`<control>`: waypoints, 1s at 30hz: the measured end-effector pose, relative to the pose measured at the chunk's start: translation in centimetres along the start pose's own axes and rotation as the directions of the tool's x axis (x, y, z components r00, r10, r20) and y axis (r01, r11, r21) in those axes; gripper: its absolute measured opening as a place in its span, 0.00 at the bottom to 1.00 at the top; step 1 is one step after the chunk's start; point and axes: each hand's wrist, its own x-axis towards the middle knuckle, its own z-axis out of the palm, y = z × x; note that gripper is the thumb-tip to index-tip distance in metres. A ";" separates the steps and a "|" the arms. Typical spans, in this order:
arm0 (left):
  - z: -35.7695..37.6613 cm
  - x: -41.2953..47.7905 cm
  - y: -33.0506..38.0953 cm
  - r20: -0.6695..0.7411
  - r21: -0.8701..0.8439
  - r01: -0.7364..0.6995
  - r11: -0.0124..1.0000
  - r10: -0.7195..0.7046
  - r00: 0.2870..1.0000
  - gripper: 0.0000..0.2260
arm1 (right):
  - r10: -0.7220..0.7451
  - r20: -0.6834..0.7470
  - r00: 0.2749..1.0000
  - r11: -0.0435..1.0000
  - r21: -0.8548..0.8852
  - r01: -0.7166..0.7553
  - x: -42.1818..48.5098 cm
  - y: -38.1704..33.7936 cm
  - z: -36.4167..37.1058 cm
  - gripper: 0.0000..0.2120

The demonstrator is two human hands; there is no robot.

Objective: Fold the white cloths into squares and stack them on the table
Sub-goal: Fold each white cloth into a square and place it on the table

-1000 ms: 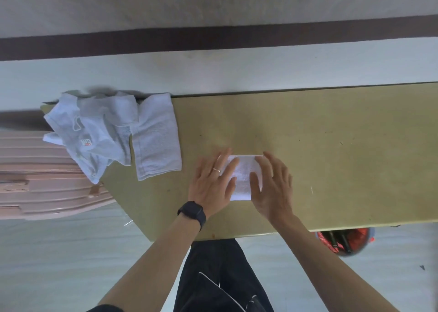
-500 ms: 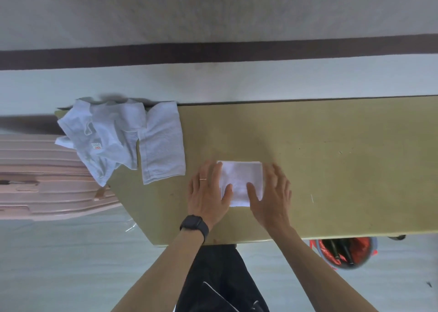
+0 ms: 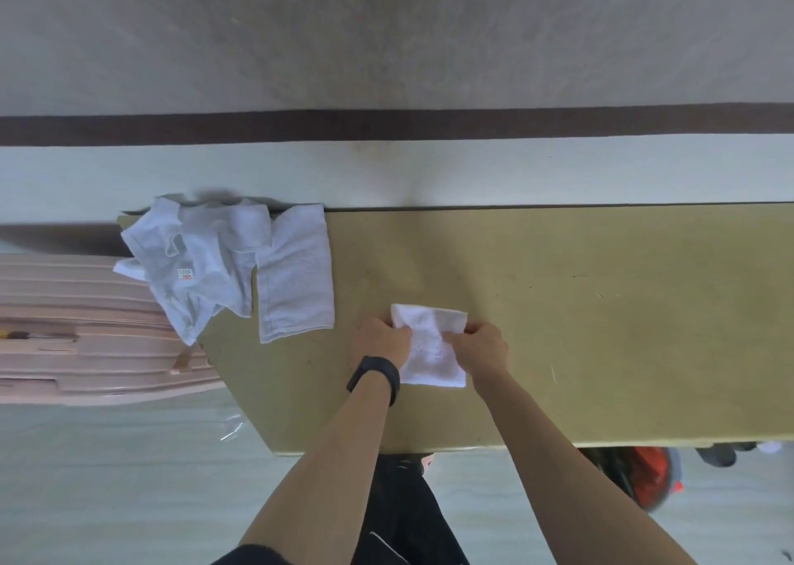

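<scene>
Whereas half a second ago both hands lay flat with straight fingers pressing the folded white cloth (image 3: 429,356), they have now curled and closed on it. The cloth itself sits at much the same spot on the desk (image 3: 601,332), near the front edge and left of the middle, but it now reads taller than wide, and its far corners spread out past the knuckles.

Both forearms reach up from the bottom of the view and converge on the cloth, the wrists roughly level with each other. The left hand (image 3: 380,343) comes in from the left with its back turned up, a black wristband (image 3: 376,376) on the wrist. The right hand (image 3: 482,347) mirrors it from the right side.

Each hand pinches one side edge of the cloth: the left hand's fingers are tucked under and grip the left edge just below the far corner, and the right hand's fingers are bunched over the right edge at the same height. The near edge of the cloth lies on the desk; whether the far part is lifted cannot be told.

At the desk's left end a heap of unfolded cloths (image 3: 197,264) hangs partly over the corner, and a flat cloth (image 3: 296,281) lies just beside it, well apart from the hands. A pink ridged case (image 3: 86,332) stands left of the desk.
</scene>
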 end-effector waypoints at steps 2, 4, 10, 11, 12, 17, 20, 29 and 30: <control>-0.6 -0.5 0.0 0.042 -0.063 -0.034 0.997 0.037 0.998 0.06 | -0.040 0.044 0.998 0.997 0.063 0.037 -0.4 0.2 -0.7 0.10; -1.8 -1.5 -0.2 0.094 -0.208 -0.050 0.977 0.071 0.993 0.07 | -0.123 0.068 0.990 0.987 0.112 0.115 -1.4 0.3 -1.6 0.09; -9.3 -7.2 -2.7 0.019 -0.451 -0.186 0.873 0.217 0.976 0.11 | -0.472 0.090 0.877 0.881 0.028 0.471 -8.6 -2.6 -2.7 0.06; -10.9 -8.4 -3.4 -0.020 -0.487 -0.203 0.849 0.221 0.975 0.09 | -0.531 0.098 0.841 0.845 -0.012 0.535 -10.3 -3.5 -2.4 0.07; -12.5 -9.7 -4.2 -0.064 -0.522 -0.221 0.824 0.221 0.973 0.08 | -0.593 0.111 0.797 0.798 -0.050 0.601 -12.2 -4.4 -2.0 0.07; -21.3 -15.9 -10.2 -0.233 -0.711 -0.262 0.653 0.132 0.963 0.16 | -0.723 0.253 0.643 0.660 -0.021 0.751 -21.7 -8.1 3.1 0.07; -26.8 -20.1 -16.1 -0.359 -0.749 -0.305 0.588 0.027 0.933 0.16 | -0.760 0.385 0.524 0.564 -0.010 0.826 -28.4 -9.2 8.0 0.08; -36.5 -36.6 -42.6 -0.607 -0.788 -0.503 0.354 -0.316 0.729 0.10 | -0.713 0.702 -0.004 0.148 0.157 0.976 -52.9 -0.8 26.0 0.07; -36.8 -38.8 -46.2 -0.609 -0.791 -0.518 0.324 -0.351 0.711 0.10 | -0.678 0.733 -0.052 0.125 0.185 0.975 -56.0 1.5 27.9 0.07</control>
